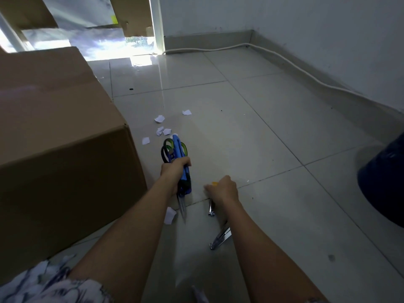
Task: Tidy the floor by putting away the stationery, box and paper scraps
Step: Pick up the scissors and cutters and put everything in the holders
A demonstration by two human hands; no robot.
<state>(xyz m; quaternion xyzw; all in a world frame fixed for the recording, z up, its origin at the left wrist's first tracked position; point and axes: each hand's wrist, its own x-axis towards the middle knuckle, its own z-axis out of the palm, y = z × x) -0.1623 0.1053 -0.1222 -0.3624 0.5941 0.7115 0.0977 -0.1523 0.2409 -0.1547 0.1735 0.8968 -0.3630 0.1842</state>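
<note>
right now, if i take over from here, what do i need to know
Left hand: grips a bundle of scissors and blue stationery, blades pointing back toward the person.
Right hand: down at the floor, fingers curled by a small orange item; I cannot tell if it has hold of it.
On the floor: a metal tool by the right wrist, a second metal tool beside the forearm, and paper scraps ahead and near the blades.
Cardboard box: on the left.
Done: some stationery gathered.
Left: metal tools, scraps, box.
</note>
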